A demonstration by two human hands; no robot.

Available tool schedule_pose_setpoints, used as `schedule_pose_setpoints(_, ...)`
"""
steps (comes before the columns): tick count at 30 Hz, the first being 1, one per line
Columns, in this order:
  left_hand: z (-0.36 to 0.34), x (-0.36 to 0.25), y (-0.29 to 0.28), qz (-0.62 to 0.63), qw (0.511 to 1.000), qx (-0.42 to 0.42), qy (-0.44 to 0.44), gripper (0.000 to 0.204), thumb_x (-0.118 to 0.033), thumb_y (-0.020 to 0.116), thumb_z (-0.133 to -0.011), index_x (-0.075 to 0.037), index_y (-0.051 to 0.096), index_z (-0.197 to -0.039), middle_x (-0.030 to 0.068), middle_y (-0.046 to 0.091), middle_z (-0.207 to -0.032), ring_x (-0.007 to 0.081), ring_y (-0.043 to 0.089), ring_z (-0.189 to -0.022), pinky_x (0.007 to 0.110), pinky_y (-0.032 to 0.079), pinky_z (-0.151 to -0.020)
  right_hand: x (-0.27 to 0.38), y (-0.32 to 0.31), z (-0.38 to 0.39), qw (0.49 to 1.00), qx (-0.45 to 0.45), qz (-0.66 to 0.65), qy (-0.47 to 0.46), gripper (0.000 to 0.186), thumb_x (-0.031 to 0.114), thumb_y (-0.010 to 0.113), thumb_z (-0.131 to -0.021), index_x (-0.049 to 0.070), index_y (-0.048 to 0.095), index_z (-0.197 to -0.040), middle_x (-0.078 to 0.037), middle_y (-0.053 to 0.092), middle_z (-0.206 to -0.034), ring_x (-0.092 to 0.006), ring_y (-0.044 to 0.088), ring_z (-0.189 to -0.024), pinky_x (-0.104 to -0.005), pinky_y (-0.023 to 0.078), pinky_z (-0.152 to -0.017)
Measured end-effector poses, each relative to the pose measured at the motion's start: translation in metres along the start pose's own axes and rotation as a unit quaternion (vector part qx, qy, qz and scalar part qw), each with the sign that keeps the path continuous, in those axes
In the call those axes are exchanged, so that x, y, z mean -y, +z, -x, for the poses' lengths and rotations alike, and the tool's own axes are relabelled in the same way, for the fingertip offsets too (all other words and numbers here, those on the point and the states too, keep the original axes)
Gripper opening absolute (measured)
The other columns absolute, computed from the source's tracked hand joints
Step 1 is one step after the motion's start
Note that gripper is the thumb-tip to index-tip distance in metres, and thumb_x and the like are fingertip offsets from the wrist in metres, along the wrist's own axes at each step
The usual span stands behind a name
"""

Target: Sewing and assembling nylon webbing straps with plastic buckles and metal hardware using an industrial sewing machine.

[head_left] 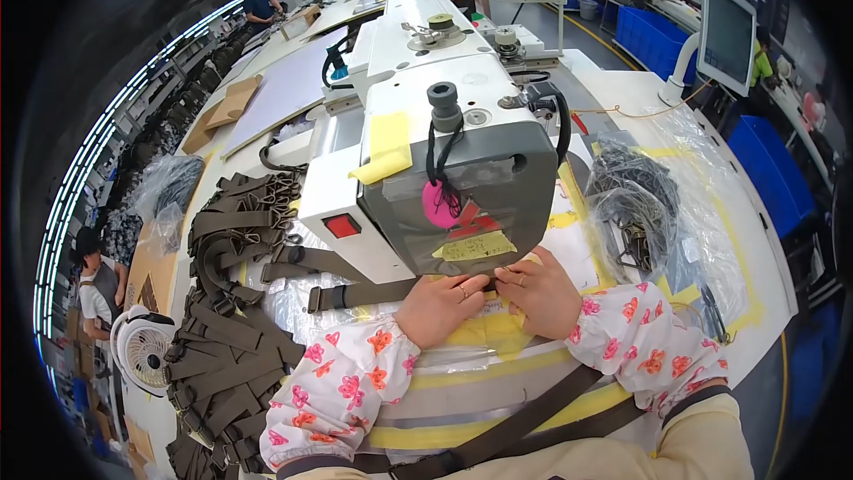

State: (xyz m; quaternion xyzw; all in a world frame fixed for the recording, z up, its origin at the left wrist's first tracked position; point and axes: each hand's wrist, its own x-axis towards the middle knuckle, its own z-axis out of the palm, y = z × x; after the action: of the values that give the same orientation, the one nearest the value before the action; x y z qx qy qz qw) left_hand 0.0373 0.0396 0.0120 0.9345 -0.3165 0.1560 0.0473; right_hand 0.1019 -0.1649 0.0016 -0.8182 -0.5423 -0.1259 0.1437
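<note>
A large white and grey industrial sewing machine stands right in front of me. Under the front of its head, my left hand and my right hand meet with fingers bent and fingertips close together. A dark olive webbing strap with a buckle runs in from the left to my left hand. A small dark bit of it shows between the fingertips of both hands, which pinch it; the rest is hidden by the fingers and the machine head. Floral sleeve covers reach over both forearms.
Piled olive straps with buckles lie to the left, near a white fan. A plastic bag of metal hardware rests at right. Another long strap crosses in front of my body. A screen stands far right; other people work beyond.
</note>
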Motion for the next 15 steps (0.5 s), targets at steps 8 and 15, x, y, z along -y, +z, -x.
schedule_pose_setpoints(8,0.003,0.009,0.007,0.056,0.996,-0.054,-0.034,0.015,-0.011,0.059,-0.069,-0.011,0.057,-0.084,-0.0009,0.061,-0.108,0.0174,0.063,-0.074,0.030,0.050,-0.057,0.002,-0.012,-0.009,0.997,0.067,0.006,0.023,0.020,0.015,0.062,-0.070,0.009,0.064,-0.089,-0.002,0.060,-0.113,-0.0162,0.054,-0.103,-0.0473,0.028,-0.100)
schedule_pose_setpoints(15,0.007,0.010,0.015,0.093,0.985,-0.063,-0.129,0.022,0.000,0.062,-0.070,-0.011,0.067,-0.089,0.0030,0.066,-0.095,0.0229,0.064,-0.077,0.031,0.052,-0.060,-0.009,-0.006,-0.013,0.998,0.066,0.014,0.018,0.023,0.016,0.062,-0.071,0.012,0.065,-0.093,0.002,0.059,-0.113,-0.0145,0.051,-0.106,-0.0486,0.027,-0.100)
